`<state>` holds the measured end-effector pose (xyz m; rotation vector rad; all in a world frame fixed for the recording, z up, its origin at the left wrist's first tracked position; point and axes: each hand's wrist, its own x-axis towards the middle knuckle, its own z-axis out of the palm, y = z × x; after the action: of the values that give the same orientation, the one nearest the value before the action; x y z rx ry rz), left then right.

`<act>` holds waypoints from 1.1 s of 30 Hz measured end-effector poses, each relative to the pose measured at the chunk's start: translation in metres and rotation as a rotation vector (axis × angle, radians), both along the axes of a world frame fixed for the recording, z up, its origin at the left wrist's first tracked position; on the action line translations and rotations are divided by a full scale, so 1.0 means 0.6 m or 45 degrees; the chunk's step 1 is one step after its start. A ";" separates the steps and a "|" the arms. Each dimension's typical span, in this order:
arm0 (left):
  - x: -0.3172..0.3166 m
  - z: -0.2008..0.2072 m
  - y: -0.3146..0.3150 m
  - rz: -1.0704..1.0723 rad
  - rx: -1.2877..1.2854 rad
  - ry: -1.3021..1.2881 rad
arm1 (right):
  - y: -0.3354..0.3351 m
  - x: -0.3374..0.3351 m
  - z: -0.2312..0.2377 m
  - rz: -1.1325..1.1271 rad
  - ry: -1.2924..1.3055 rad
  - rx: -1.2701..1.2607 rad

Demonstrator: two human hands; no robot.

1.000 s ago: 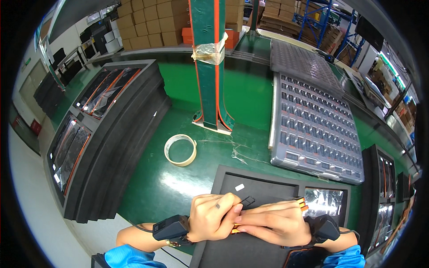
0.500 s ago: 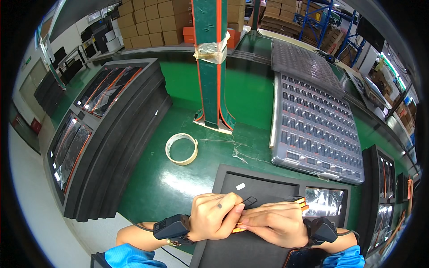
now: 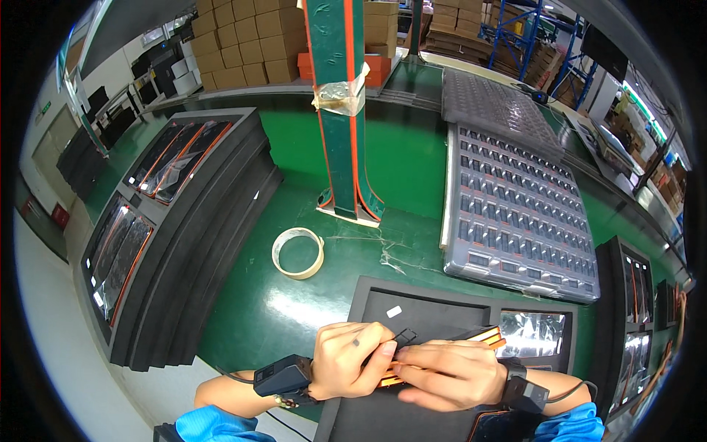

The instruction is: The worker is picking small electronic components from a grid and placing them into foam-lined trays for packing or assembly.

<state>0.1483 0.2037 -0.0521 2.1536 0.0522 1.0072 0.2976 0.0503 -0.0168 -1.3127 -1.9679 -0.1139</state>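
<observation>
My left hand (image 3: 351, 359) is closed, with thumb and fingertips pinched at a small thin black frame-like piece (image 3: 405, 337). Its thumb also lies at the near end of a dark, flat piece with orange edges (image 3: 389, 378). My right hand (image 3: 449, 372) is closed over that orange-edged piece, whose other end sticks out past the knuckles. The fingertips of both hands nearly meet, partly hiding what lies between them. Both hands are above a black foam tray (image 3: 363, 306). In the tray's right compartment sits a shiny film-covered panel (image 3: 534, 331).
Stacked black foam trays (image 3: 221, 243) with film-covered panels rise on the left. A tape roll (image 3: 297, 253) lies on the green table (image 3: 243, 324) near a green post (image 3: 340, 147). A clear plastic tray of small dark parts (image 3: 519, 214) is at right; another foam stack (image 3: 626, 317) stands beyond.
My right fingers have lifted and spread slightly from the left hand, showing more of the orange edges. The black frame-like piece shows more clearly by my left fingertips. The view has shifted slightly.
</observation>
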 end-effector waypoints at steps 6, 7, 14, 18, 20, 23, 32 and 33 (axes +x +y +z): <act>0.006 0.004 0.004 -0.211 -0.081 0.013 | 0.008 -0.001 -0.019 -0.173 0.043 0.095; 0.005 0.004 0.005 -0.226 -0.069 0.017 | 0.008 -0.005 -0.012 -0.216 0.110 0.046; 0.004 -0.009 0.020 -0.393 0.006 -0.030 | 0.005 0.000 -0.014 -0.198 0.190 -0.047; 0.004 0.004 0.003 -0.249 0.129 0.039 | 0.009 0.004 0.013 -0.241 0.365 -0.112; 0.006 -0.002 -0.001 -0.217 0.108 0.011 | 0.003 0.009 0.019 -0.259 0.451 -0.146; 0.006 -0.004 -0.003 -0.215 0.153 0.039 | 0.005 -0.013 0.024 -0.356 0.883 -0.225; 0.009 -0.007 -0.001 -0.239 0.175 0.019 | -0.006 -0.001 0.004 -0.206 1.014 -0.284; 0.009 -0.007 -0.001 -0.227 0.176 0.002 | -0.005 0.000 0.004 -0.157 1.008 -0.278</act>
<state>0.1535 0.2030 -0.0563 2.2379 -0.2114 0.9291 0.2974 0.0471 -0.0143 -1.3373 -1.2443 0.5032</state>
